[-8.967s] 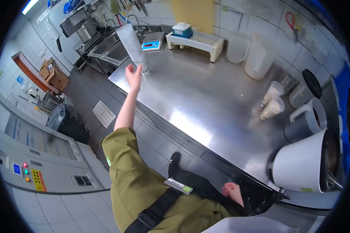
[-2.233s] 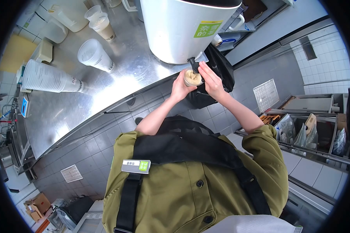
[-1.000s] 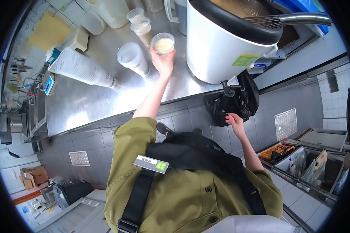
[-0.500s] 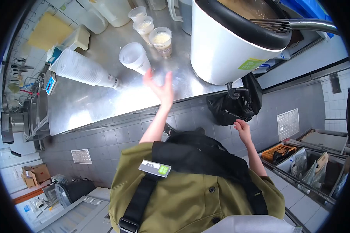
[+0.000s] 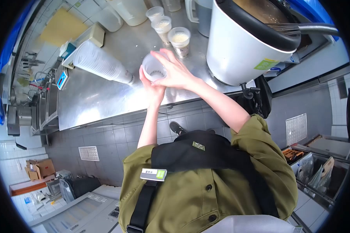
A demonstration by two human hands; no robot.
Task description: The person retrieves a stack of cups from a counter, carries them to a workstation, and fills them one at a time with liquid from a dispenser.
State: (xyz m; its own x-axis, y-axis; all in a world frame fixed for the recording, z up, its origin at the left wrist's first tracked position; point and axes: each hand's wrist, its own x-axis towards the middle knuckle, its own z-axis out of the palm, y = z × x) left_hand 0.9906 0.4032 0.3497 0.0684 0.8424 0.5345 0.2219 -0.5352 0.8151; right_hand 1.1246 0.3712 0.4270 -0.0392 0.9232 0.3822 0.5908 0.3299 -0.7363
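1. A shiny stainless-steel counter point(image 5: 97, 101) fronts a white-tiled wall point(image 5: 87, 8).
2. Above it, the left hand point(image 5: 152, 91) and right hand point(image 5: 177, 74) close around a translucent, tapered plastic cup point(image 5: 153, 66), probably paired to steady its thin wall.
3. Beside them stands a tall, nested stack of translucent plastic cups point(image 5: 101, 63).
4. Beyond, a white, drum-shaped dispenser point(image 5: 237, 50) holds its black tap point(image 5: 249, 91) past the edge, presumably leaving room beneath.

A commercial drinks kitchen: stacked cups point(image 5: 99, 62), a scale point(image 5: 62, 79) and a tapped urn point(image 5: 241, 46) line the steel counter point(image 5: 95, 103), a floor grate point(image 5: 88, 153) in front.
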